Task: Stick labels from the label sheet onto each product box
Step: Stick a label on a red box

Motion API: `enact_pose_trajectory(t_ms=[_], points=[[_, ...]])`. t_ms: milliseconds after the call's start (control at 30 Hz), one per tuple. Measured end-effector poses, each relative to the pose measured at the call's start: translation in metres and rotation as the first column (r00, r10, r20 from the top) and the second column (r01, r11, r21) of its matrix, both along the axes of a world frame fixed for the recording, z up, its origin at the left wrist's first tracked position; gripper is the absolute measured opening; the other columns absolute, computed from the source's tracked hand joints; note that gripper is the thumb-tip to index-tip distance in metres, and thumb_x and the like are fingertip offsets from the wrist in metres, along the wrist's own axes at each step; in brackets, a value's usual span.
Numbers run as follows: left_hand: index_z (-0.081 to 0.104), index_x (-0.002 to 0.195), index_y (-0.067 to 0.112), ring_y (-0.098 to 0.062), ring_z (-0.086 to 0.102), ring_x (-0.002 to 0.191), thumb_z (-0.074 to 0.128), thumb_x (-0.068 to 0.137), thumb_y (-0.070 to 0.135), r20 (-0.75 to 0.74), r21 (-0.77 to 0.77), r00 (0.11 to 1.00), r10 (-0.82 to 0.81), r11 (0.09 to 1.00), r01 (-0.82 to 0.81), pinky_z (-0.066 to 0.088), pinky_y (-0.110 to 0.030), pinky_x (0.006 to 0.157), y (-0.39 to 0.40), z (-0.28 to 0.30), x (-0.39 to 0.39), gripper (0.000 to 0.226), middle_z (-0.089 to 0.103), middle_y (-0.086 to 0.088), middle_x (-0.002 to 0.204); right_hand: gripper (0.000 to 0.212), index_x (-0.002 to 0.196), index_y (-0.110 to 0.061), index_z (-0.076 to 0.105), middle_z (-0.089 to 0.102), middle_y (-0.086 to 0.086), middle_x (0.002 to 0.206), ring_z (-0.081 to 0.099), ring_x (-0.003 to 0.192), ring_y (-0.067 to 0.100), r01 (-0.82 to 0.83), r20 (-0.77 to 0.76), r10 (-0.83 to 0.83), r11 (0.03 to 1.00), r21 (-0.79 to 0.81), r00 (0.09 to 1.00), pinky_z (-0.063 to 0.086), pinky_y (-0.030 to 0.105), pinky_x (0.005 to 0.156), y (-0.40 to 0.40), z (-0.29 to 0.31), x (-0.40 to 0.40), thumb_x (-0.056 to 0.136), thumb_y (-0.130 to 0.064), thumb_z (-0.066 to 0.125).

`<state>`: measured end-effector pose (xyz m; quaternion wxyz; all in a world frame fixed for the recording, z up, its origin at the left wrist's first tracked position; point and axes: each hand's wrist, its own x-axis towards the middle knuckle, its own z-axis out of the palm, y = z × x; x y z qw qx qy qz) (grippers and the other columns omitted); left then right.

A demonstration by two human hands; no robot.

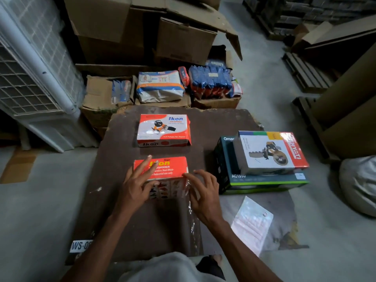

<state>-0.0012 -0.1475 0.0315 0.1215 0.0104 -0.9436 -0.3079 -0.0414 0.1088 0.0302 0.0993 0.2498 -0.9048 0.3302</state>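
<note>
Both hands are lying on the nearest orange Ikon box (162,168), neither one gripping it. The left hand (135,185) is resting with straight, spread fingers across the box's top and near face. The right hand (203,192) is touching the box's right near corner with relaxed fingertips, where a clear, crinkled film (190,202) is trailing down toward the person; whether those fingers are pinching the film is hard to make out.

Four product boxes are sitting on the dark brown board (122,200). Two are orange Ikon boxes: the near one under the hands, and a second Ikon box (163,130) lying farther back, apart from it. The other two are stacked at the right: a white and red box (272,153) showing a tape dispenser is lying on top of a dark green box (262,181), covering most of its lid and part of its lettering.

One label sheet (252,222) is lying on the board by the right forearm, well apart from the near box; glare is washing out its print, so its labels cannot be counted.

A white tag (81,245) reading "WS-0" is being cut off by the left arm. Beyond the board, cardboard cartons (142,29) are standing stacked, with blue and orange packets (210,81) in open boxes below them.
</note>
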Motion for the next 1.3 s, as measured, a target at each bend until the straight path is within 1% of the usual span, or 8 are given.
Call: enact_pose_trajectory(t_ms=[133, 233, 300, 433, 567, 800, 1100, 1300], points=[[0.050, 0.148, 0.026, -0.035, 0.047, 0.135, 0.052, 0.089, 0.036, -0.056, -0.040, 0.998, -0.032, 0.999, 0.030, 0.033, -0.043, 0.113, -0.001, -0.011, 0.002, 0.060, 0.033, 0.004, 0.163, 0.065, 0.148, -0.022, 0.050, 0.055, -0.001, 0.130, 0.053, 0.116, 0.016, 0.156, 0.161, -0.135, 0.979, -0.128, 0.978, 0.041, 0.024, 0.103, 0.037, -0.019, 0.020, 0.086, -0.003, 0.063], [0.049, 0.148, 0.023, -0.032, 0.044, 0.141, 0.057, 0.088, 0.029, -0.089, -0.046, 0.994, -0.056, 0.998, 0.052, 0.030, -0.046, 0.113, -0.003, -0.016, 0.000, 0.061, 0.032, 0.002, 0.163, 0.036, 0.120, -0.019, 0.069, 0.063, -0.001, 0.114, 0.057, 0.108, 0.017, 0.283, 0.244, -0.270, 0.959, -0.019, 0.931, 0.037, 0.014, 0.097, 0.083, -0.055, 0.019, 0.088, -0.003, 0.066], [0.050, 0.148, 0.021, -0.033, 0.043, 0.141, 0.069, 0.087, 0.017, -0.089, -0.048, 0.995, -0.042, 0.998, 0.038, 0.028, -0.044, 0.115, -0.004, -0.016, -0.002, 0.064, 0.032, 0.001, 0.163, 0.023, 0.105, -0.019, 0.073, 0.068, 0.001, 0.105, 0.061, 0.103, 0.025, 0.387, 0.328, -0.405, 0.914, 0.120, 0.854, 0.040, 0.019, 0.091, 0.127, -0.086, 0.013, 0.088, -0.006, 0.067], [0.047, 0.150, 0.024, -0.037, 0.042, 0.139, 0.078, 0.082, 0.002, -0.032, -0.039, 0.999, 0.000, 0.999, -0.001, 0.028, -0.040, 0.114, -0.004, -0.012, -0.002, 0.077, 0.030, 0.006, 0.163, 0.014, 0.099, -0.006, 0.075, 0.073, 0.017, 0.102, 0.067, 0.099, 0.039, 0.633, 0.374, -0.684, 0.726, 0.269, 0.626, 0.050, 0.040, 0.087, 0.212, -0.119, 0.010, 0.089, 0.000, 0.066], [0.045, 0.151, 0.025, -0.036, 0.039, 0.142, 0.078, 0.082, 0.004, -0.019, -0.031, 1.000, -0.001, 1.000, 0.000, 0.029, -0.042, 0.113, -0.004, -0.013, -0.001, 0.079, 0.029, 0.008, 0.164, 0.020, 0.101, -0.007, 0.074, 0.074, 0.019, 0.101, 0.069, 0.095, 0.039, 0.678, 0.431, -0.768, 0.630, 0.378, 0.474, 0.052, 0.039, 0.078, 0.252, -0.135, 0.003, 0.083, -0.001, 0.069], [0.045, 0.151, 0.024, -0.034, 0.037, 0.143, 0.080, 0.081, 0.002, -0.008, -0.009, 1.000, 0.016, 1.000, -0.016, 0.027, -0.040, 0.113, -0.001, -0.011, 0.003, 0.082, 0.029, 0.007, 0.164, 0.022, 0.107, -0.014, 0.074, 0.073, 0.013, 0.103, 0.068, 0.090, 0.033, 0.554, 0.383, -0.730, 0.681, 0.480, 0.566, 0.051, 0.034, 0.072, 0.253, -0.135, -0.019, 0.089, -0.005, 0.065], [0.042, 0.152, 0.031, -0.031, 0.037, 0.142, 0.077, 0.085, 0.005, -0.021, -0.001, 0.999, 0.040, 0.999, -0.040, 0.028, -0.038, 0.112, 0.003, -0.009, 0.005, 0.080, 0.029, 0.012, 0.163, 0.026, 0.105, -0.019, 0.080, 0.075, 0.012, 0.106, 0.070, 0.095, 0.036, 0.432, 0.316, -0.692, 0.678, 0.595, 0.649, 0.054, 0.038, 0.078, 0.264, -0.136, -0.030, 0.092, -0.010, 0.059], [0.041, 0.152, 0.035, -0.028, 0.036, 0.143, 0.078, 0.084, 0.006, 0.006, 0.018, 0.999, 0.052, 0.998, -0.052, 0.026, -0.034, 0.112, 0.002, -0.010, 0.006, 0.083, 0.028, 0.014, 0.163, 0.020, 0.099, -0.012, 0.073, 0.070, 0.013, 0.096, 0.067, 0.088, 0.036, 0.369, 0.265, -0.658, 0.659, 0.655, 0.705, 0.046, 0.034, 0.066, 0.254, -0.138, -0.026, 0.096, -0.016, 0.053]])
